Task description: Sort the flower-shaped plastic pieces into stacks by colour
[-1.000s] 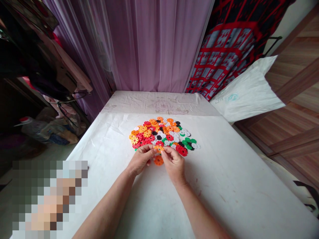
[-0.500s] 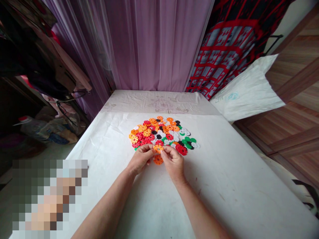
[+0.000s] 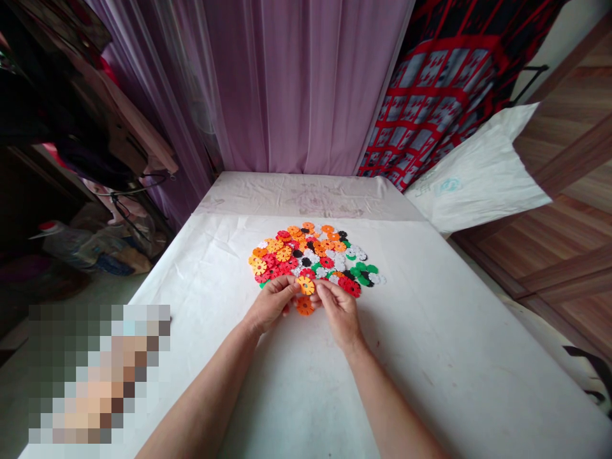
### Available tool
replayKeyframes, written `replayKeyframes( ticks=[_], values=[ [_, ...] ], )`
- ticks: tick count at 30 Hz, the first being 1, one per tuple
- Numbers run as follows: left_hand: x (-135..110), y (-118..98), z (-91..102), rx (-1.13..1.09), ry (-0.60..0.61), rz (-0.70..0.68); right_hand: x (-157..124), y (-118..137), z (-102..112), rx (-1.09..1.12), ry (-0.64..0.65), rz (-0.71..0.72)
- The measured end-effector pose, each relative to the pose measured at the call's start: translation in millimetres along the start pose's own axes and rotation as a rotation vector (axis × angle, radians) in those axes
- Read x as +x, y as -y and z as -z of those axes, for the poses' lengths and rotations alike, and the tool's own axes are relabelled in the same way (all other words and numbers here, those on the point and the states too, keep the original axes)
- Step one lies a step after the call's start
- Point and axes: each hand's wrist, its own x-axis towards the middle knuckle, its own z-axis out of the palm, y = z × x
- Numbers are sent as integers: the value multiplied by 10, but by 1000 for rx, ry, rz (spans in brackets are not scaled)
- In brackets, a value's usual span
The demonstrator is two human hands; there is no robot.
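A yellow-orange flower-shaped plastic disc (image 3: 306, 286) with a notched rim and a hole in its middle is held up between my hands. My left hand (image 3: 273, 305) pinches its left edge between thumb and fingers. At the right edge, the thumb and fingers of my right hand (image 3: 340, 312) are closed; the exact contact there is too small to make out. Just below sits a darker orange disc (image 3: 305, 306), and whether it is joined to the upper one I cannot tell. Behind my hands spreads a pile of similar discs (image 3: 306, 261) in red, orange, yellow, white, black and green.
The discs lie on a table with a white cover (image 3: 430, 331). A purple curtain (image 3: 296, 83) hangs behind it. At the right are a white sack (image 3: 482, 172) and wooden doors (image 3: 568, 236). A plastic bottle (image 3: 60, 239) and bags stand on the floor at the left.
The held disc has tilted to face me more and looks lighter. My right thumb has shifted slightly right, off the disc's front face. The pile has stayed as it was.
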Motion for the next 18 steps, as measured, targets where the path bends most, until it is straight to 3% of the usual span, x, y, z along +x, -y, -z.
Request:
replayKeyframes(
  ticks=[5, 12, 18],
  values=[
    [-10, 8, 11, 54, -27, -76, 17, 40, 22, 46, 61, -50],
    [15, 10, 75, 363, -98, -439, 36, -15, 71, 126, 210, -80],
    [3, 10, 69, 492, -69, -507, 25, 6, 73, 98, 243, -30]
  ],
)
